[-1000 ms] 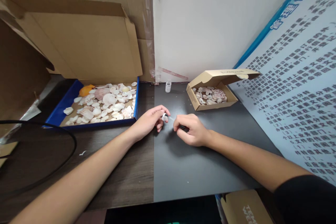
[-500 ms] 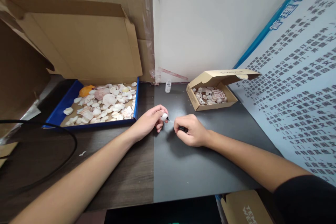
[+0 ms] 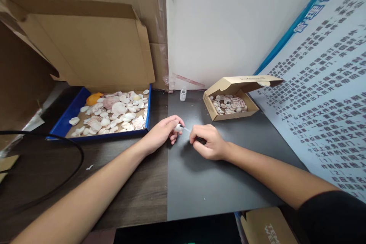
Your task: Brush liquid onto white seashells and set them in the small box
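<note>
My left hand [image 3: 167, 129] pinches a small white shell [image 3: 178, 127] between thumb and fingers, over the seam of the tabletop. A dark patch shows at the shell's right end. My right hand [image 3: 208, 141] is closed round a black-handled applicator brush [image 3: 201, 140]. Its thin pale stem points left, and its tip is at or very near the shell's dark end; whether they touch I cannot tell. Behind my hands a small clear glass bottle [image 3: 183, 94] with a white label stands upright, with no cap visible on it.
At the left, an open blue-sided cardboard box [image 3: 148, 110] holds many shells and an orange one. A smaller open carton [image 3: 211, 112] with shells stands at the right. A black cable [image 3: 81, 152] loops over the left side. A white wall [image 3: 214, 26] rises behind.
The shell has turned slightly in my left fingers. The brush tip has shifted a little upward, with more of its stem showing. Both arms stay almost in place.
</note>
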A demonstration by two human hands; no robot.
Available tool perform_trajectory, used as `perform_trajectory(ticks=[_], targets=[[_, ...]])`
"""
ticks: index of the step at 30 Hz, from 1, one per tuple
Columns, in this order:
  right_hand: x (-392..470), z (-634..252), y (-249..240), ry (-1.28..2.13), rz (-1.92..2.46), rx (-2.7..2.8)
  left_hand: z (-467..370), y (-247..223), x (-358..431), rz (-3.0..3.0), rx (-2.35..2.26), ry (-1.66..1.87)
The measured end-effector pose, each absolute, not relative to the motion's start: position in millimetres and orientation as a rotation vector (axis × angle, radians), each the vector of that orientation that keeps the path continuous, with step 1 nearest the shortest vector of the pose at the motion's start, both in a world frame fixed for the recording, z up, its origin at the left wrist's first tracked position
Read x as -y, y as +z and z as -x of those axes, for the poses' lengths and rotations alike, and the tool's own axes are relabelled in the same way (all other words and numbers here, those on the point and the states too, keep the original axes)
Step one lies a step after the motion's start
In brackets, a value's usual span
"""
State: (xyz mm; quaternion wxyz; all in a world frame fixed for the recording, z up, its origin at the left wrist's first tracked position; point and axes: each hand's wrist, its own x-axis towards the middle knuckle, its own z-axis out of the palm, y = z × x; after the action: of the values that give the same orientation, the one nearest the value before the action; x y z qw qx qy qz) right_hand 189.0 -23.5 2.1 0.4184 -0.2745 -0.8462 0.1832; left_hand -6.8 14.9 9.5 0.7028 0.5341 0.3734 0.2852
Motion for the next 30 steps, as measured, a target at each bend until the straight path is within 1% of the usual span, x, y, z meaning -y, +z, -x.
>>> perform_trajectory(ticks=[4, 9, 22, 27, 30], targets=[[22.7, -187.9, 0.3, 0.482, 0.737, 2.174, 7.1, 9.2, -15.1, -1.192, -0.821, 0.633], [23.1, -189.8, 0.0, 0.547, 0.688, 2.208, 6.9, 11.1, -14.3, -1.215, -0.827, 0.642], [22.3, -188.5, 0.1, 0.519, 0.791, 2.22, 7.1, 9.6, -14.6, -1.156, -0.814, 0.639], [22.7, -189.0, 0.6, 0.543, 0.726, 2.21, 6.6, 10.0, -14.0, -1.196, -0.833, 0.648], [22.9, -188.7, 0.5, 0.498, 0.708, 2.178, 6.1, 9.8, -13.7, -1.197, -0.835, 0.654]])
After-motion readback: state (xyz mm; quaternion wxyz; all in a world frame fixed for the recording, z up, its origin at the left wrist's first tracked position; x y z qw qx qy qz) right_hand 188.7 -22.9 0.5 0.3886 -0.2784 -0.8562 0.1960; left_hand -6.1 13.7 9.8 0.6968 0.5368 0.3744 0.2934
